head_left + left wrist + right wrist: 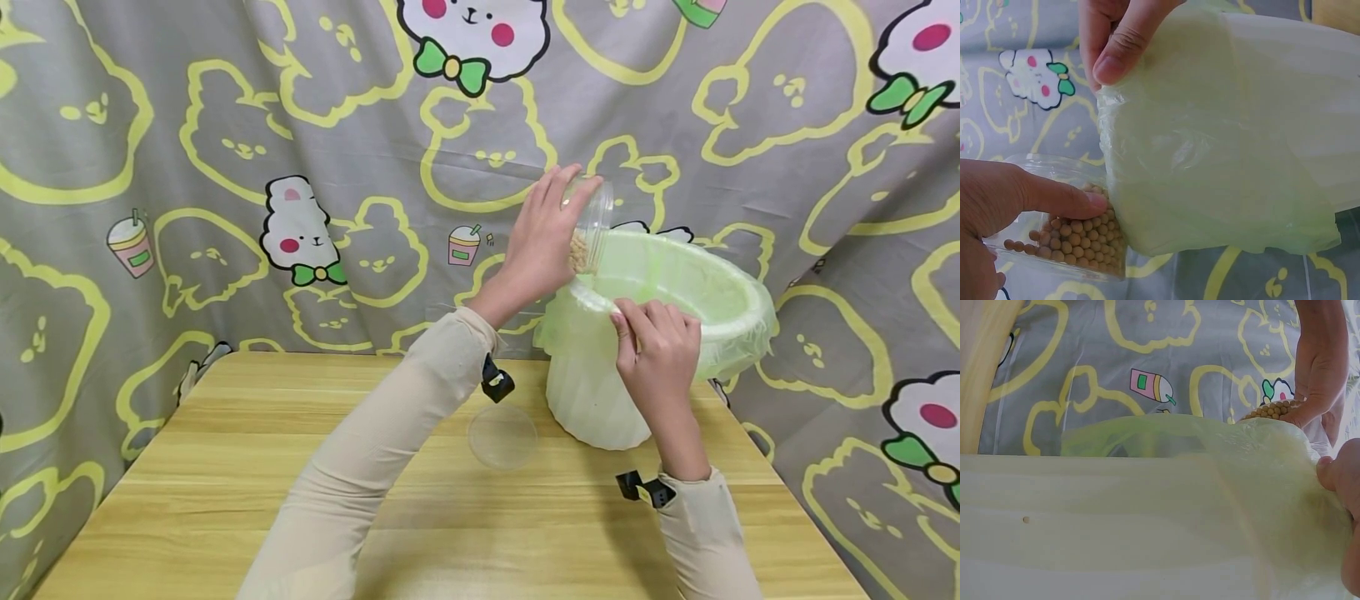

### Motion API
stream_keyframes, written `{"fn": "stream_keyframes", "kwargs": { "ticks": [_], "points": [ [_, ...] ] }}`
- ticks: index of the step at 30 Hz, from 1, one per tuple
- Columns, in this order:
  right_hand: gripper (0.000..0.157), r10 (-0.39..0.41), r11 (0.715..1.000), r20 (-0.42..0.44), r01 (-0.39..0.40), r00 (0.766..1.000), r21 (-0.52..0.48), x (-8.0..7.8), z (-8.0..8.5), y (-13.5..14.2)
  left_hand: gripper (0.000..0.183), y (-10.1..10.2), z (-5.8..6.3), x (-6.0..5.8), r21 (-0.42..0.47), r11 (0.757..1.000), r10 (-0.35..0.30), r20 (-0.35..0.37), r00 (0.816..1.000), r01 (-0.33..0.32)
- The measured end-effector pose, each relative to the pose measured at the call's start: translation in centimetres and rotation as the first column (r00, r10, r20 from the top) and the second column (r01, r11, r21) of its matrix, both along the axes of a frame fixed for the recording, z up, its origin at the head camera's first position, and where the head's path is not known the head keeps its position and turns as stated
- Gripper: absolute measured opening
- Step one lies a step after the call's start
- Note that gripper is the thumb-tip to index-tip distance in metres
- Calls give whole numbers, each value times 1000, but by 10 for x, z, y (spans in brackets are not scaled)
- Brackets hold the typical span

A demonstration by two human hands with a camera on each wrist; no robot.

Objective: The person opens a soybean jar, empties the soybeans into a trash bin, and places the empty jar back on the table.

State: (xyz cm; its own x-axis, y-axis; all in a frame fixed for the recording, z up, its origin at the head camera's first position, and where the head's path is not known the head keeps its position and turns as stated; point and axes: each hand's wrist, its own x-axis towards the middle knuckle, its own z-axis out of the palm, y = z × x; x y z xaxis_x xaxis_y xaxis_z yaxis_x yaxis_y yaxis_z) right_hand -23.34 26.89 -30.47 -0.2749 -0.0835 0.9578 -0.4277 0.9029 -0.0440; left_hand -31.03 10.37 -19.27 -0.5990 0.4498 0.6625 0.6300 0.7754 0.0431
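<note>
My left hand (543, 237) grips a clear plastic jar (600, 218), tipped on its side with its mouth toward the bin. Small round tan beads (1082, 240) fill the lower side of the jar, and the left wrist view has the thumb lying along its wall. Below the jar mouth is the near-left rim of a whitish bin (588, 400), lined with a thin pale green plastic bag (738, 350) folded over the edge. At the near rim my right hand (663, 346) pinches the bag and edge between thumb and fingers. The bin leans toward me.
A round clear lid (502, 437) lies flat on the wooden table (262, 417), left of the bin's base. Behind the table hangs a grey cartoon-print curtain (360, 150). Black straps (497, 382) sit at the wrists.
</note>
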Motion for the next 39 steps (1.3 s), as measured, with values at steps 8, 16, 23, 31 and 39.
{"fn": "stream_keyframes", "kwargs": {
  "ticks": [8,16,23,31,39],
  "points": [
    [14,4,1000,3,-4,1000,-4,0,0,1,95,1,0,1,14,1000,-20,3,1000,20],
    [13,15,1000,-3,-15,1000,1,0,-1,1,90,1,1,2,1,1000,-20,14,1000,20],
    [14,18,1000,1,-18,1000,0,1,-1,2,87,4,4,4,-13,1000,-26,19,999,27],
    [13,18,1000,-4,-18,1000,6,1,-1,3,89,5,3,4,-19,999,-30,12,999,31],
    [13,9,1000,-2,-9,1000,13,2,-1,2,90,4,-2,1,-25,998,-51,-41,998,50]
  ]
}}
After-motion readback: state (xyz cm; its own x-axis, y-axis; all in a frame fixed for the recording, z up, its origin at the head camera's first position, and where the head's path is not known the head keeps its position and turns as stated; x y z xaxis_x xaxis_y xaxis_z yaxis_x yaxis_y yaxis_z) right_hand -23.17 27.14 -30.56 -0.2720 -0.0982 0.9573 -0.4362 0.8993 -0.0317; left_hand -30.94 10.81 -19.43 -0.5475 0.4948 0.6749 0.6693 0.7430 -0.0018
